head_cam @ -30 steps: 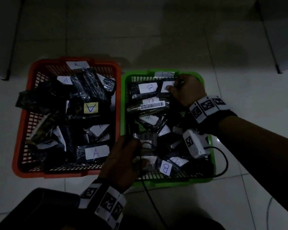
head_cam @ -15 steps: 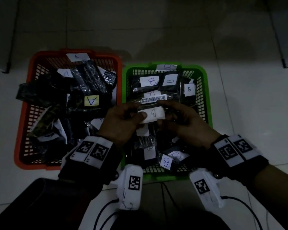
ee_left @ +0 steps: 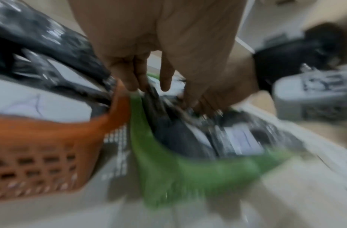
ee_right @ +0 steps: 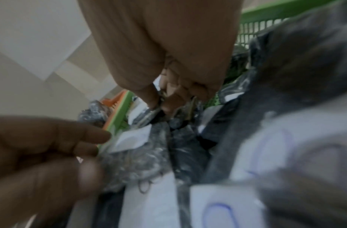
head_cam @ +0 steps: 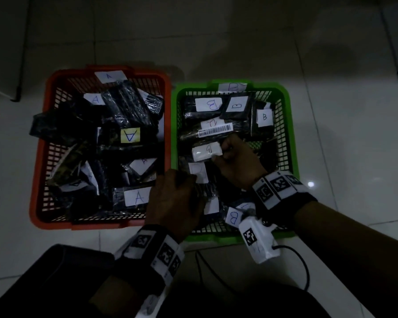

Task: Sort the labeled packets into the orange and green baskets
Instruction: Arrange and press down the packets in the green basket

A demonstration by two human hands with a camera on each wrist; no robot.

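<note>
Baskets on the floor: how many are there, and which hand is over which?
2. The orange basket sits left, the green basket right, side by side. Both the left hand and the right hand are over the green one.

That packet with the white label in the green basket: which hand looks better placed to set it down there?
The right hand, probably. Its fingers already pinch the packet over the green basket. The left hand sits lower, at the rims between the two baskets, and its grip is hidden.
</note>
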